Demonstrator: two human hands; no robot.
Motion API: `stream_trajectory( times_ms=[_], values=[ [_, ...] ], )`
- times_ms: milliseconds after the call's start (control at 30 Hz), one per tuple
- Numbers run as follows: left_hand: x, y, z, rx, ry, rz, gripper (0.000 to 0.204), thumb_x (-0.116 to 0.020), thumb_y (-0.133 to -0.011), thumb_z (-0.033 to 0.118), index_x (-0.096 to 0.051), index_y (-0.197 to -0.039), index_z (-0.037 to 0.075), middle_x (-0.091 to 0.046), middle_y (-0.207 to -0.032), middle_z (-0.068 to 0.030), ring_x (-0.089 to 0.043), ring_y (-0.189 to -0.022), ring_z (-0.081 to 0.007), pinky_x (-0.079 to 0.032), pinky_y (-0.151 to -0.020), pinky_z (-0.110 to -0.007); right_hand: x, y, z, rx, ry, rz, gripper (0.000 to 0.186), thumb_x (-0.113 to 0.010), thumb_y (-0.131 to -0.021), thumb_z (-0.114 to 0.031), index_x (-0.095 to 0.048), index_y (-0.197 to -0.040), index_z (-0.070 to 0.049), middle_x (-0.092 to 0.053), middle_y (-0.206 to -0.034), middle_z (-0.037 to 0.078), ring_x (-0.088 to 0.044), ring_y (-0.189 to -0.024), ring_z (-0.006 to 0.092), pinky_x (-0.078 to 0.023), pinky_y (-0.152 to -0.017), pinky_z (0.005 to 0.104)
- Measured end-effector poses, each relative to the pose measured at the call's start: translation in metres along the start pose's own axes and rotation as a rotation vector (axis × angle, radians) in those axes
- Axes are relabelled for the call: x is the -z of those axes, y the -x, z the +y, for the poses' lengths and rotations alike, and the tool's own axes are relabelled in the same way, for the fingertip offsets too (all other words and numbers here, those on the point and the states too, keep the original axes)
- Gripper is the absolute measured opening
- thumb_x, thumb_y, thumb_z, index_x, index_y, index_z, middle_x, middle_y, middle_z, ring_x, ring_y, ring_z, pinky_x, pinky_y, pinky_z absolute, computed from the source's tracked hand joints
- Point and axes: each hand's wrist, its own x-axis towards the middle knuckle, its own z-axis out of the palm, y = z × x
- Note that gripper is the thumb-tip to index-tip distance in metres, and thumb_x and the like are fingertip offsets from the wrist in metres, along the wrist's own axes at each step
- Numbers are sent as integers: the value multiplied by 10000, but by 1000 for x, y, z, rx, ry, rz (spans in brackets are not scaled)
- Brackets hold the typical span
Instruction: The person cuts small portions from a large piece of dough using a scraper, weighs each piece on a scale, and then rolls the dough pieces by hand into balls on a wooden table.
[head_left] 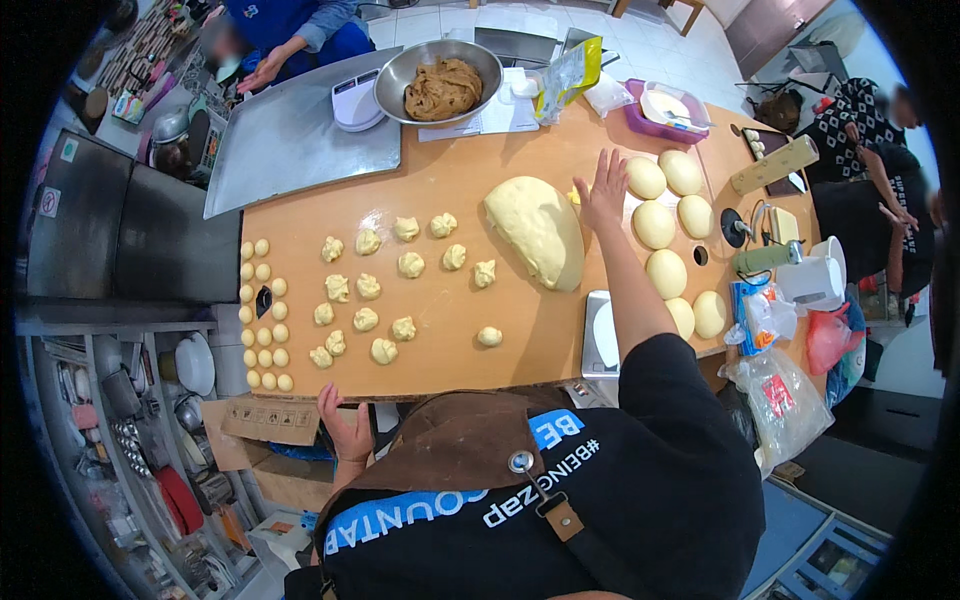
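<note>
My right hand [604,196] reaches across the table with its fingers stretched out and holds nothing I can see. It is between a large slab of pale yellow dough [536,232] and several big smooth dough balls [655,224]. Beside the hand shows a small yellow piece [574,196], partly hidden. At the table's near edge, my left hand [345,428] is open, below the rough dough lumps [384,351] spread over the left half. One rounder dough piece [489,337] lies apart from these. Small smooth balls [280,332] stand in columns at the far left.
A kitchen scale [600,335] sits at the near edge, right of centre. Along the back are a metal tray [300,135], a white scale [358,102], a steel bowl [392,88] of brown filling and a purple tub [637,120]. Other people [300,30] stand behind and at right.
</note>
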Motion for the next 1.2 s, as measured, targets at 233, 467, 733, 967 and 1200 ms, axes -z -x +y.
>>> stream_trajectory(
  times_ms=[233,467,733,967,1200],
  values=[
    [-2,-7,12,93,-48,18,567,-624,-833,135,-355,-1302,-37,-354,-1336,-234,-419,-1147,-324,-412,-904,-387,-54,-22,30,-33,143,-266,777,-410,-914,-529,-91,-1488,-113,-42,-1547,149,-30,-1425,334,-16,-1135,513],
    [-5,4,8,101,-30,38,562,-622,-834,128,-358,-1302,-39,-343,-1349,-233,-417,-1147,-323,-406,-914,-385,-2,46,32,-102,250,-397,743,-363,-930,-527,-118,-1480,-92,-60,-1542,169,-36,-1412,390,-26,-1117,552],
    [15,11,-7,10,25,106,547,-616,-848,127,-358,-1304,-31,-340,-1356,-218,-414,-1159,-304,-413,-919,-379,81,44,-101,231,-529,275,645,-361,-963,-414,-193,-1457,-35,-196,-1506,198,-149,-1407,330,-79,-1139,465],
    [54,38,-23,-41,-33,179,547,-622,-835,127,-370,-1298,-23,-358,-1348,-219,-412,-1165,-325,-415,-903,-375,11,253,-131,867,-126,-651,556,-466,-925,-344,-344,-1421,-126,-342,-1475,27,-295,-1365,238,-179,-1136,406],
    [62,83,-32,62,5,236,568,-653,-804,132,-395,-1290,-14,-381,-1329,-208,-435,-1116,-320,-412,-901,-371,-6,223,-200,573,-327,-583,458,-459,-926,-282,-447,-1349,-104,-469,-1378,80,-390,-1307,251,-288,-1094,406]
  ],
)
